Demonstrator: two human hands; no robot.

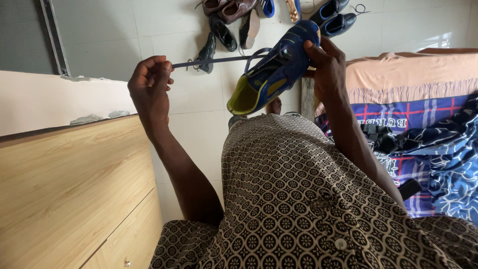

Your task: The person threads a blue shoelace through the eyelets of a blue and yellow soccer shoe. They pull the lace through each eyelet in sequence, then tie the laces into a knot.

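the right hand (326, 62) is gripping a blue sports shoe (276, 69) with a yellow-green lining, holding it raised in front of the body, toe end pointing up and away. the left hand (149, 82) is clenching around the end of a dark blue lace (214, 60), which is running taut from the fist across to the shoe's upper. a patterned brown shirt (298, 199) is filling the lower view. a wooden cabinet (69, 194) is standing at the left. a bed with peach and blue checked covers (413, 99) is lying at the right. several other shoes (234, 20) are lying on the tiled floor (124, 35) beyond.
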